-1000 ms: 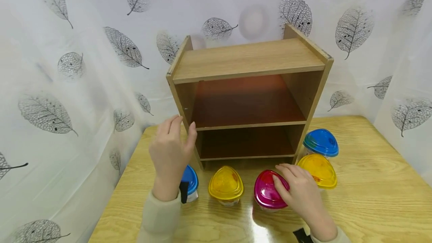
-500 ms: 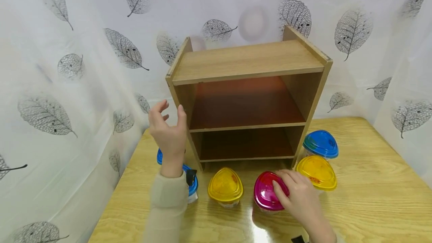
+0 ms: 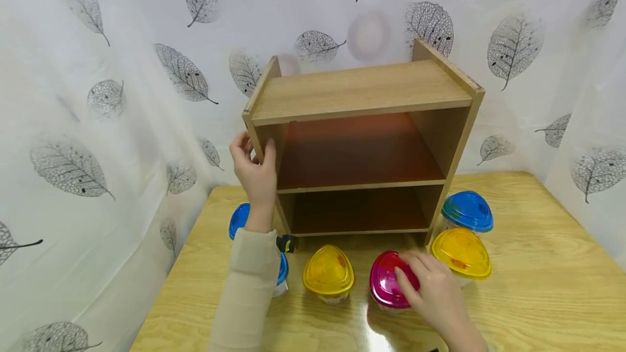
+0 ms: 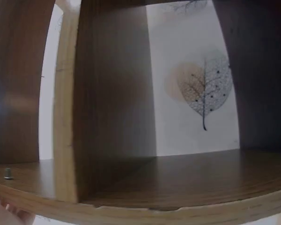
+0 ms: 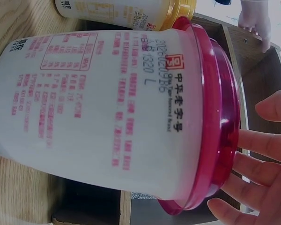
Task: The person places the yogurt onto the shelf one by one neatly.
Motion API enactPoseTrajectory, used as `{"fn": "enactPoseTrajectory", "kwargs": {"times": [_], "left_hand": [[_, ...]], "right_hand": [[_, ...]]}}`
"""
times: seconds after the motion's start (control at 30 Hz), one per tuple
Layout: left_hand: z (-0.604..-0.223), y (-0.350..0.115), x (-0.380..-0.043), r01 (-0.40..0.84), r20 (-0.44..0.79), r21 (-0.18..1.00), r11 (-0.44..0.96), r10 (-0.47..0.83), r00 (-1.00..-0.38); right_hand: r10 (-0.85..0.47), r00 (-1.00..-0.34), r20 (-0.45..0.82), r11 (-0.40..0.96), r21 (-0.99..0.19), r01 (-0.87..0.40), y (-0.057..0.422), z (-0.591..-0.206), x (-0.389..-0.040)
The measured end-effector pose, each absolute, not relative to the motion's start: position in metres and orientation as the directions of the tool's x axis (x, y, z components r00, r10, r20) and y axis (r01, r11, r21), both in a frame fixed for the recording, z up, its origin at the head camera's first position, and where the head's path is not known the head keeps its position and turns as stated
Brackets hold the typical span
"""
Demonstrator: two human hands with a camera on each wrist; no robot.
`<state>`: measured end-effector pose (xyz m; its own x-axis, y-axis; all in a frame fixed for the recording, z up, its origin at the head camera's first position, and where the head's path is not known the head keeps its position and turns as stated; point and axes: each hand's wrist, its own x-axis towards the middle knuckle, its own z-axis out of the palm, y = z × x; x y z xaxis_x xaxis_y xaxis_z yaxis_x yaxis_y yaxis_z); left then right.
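My left hand (image 3: 256, 170) is at the left side panel of a small wooden shelf unit (image 3: 362, 88), thumb on the inner face and curled fingers on the outer side. In the left wrist view, fingertips show at the lower left, beside the edge of the shelf unit (image 4: 131, 213). My right hand (image 3: 432, 289) rests its fingers on the pink lid of a white plastic tub (image 3: 386, 284). The right wrist view has those extended fingers (image 5: 257, 176) against the rim of the lid, and printed text on the tub (image 5: 93, 108).
A yellow-lidded tub (image 3: 329, 273) stands left of the pink one. Another yellow-lidded tub (image 3: 462, 254) and a blue-lidded tub (image 3: 467, 211) stand to the right. Blue lids (image 3: 239, 219) show near my left sleeve (image 3: 249, 287). A leaf-print curtain (image 3: 146, 124) hangs behind the wooden table (image 3: 548, 265).
My left hand has moved up and toward the shelf unit, from free air to its left side panel. The right hand stays on the pink lid.
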<state>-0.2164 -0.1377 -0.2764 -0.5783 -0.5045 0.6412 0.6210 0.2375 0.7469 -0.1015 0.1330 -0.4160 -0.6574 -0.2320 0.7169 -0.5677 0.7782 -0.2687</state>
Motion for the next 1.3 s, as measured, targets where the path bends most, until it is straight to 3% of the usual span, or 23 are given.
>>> {"fn": "enactPoseTrajectory", "kwargs": {"times": [0.1,0.37,0.8,1.0,1.3], "left_hand": [[-0.279,-0.14,-0.22,0.604,0.621,0.767,0.218,-0.487,-0.614],[-0.284,-0.149,-0.227,0.528,0.617,0.787,0.319,-0.416,-0.668],[-0.29,-0.16,-0.235,0.502,0.548,0.835,0.225,-0.25,-0.798],[-0.289,-0.159,-0.235,0.507,0.543,0.838,0.201,-0.226,-0.808],[-0.291,-0.154,-0.239,0.543,0.575,0.818,0.192,-0.263,-0.774]], "right_hand": [[-0.236,-0.66,0.714,0.776,-0.27,-0.569,0.132,-0.416,-0.1],[-0.237,-0.661,0.712,0.771,-0.276,-0.574,0.129,-0.418,-0.098],[-0.231,-0.645,0.728,0.744,-0.295,-0.6,0.125,-0.416,-0.095],[-0.226,-0.63,0.743,0.731,-0.299,-0.614,0.125,-0.414,-0.095],[-0.223,-0.641,0.734,0.738,-0.303,-0.603,0.128,-0.414,-0.098]]}}
